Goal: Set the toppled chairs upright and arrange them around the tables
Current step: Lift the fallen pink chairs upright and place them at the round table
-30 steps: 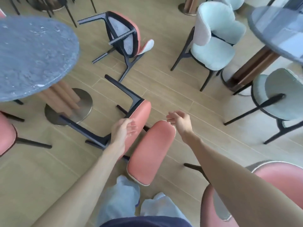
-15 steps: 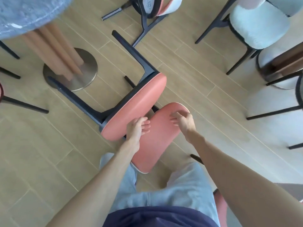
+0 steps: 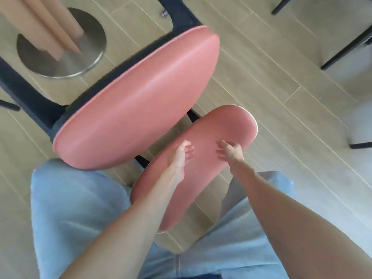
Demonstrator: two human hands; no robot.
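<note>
Your view has dropped much closer to the toppled pink chair [image 3: 136,109], which now fills the frame. Your left hand [image 3: 182,155] has slid off the seat edge onto the backrest [image 3: 221,129], and your right hand [image 3: 231,153] has moved inward beside it.

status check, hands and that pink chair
Left hand and right hand open over backrest, no grip visible. Pink chair on its side. Table base close beside.

Person seen from above. Both forearms bare, no sleeves in view. Left hand [image 3: 182,153] and right hand [image 3: 231,151] bare, no rings, watch or gloves visible. Light blue denim trousers [image 3: 80,208], centre seam visible. Dark navy top edge [image 3: 201,276] at bottom of frame.
</note>
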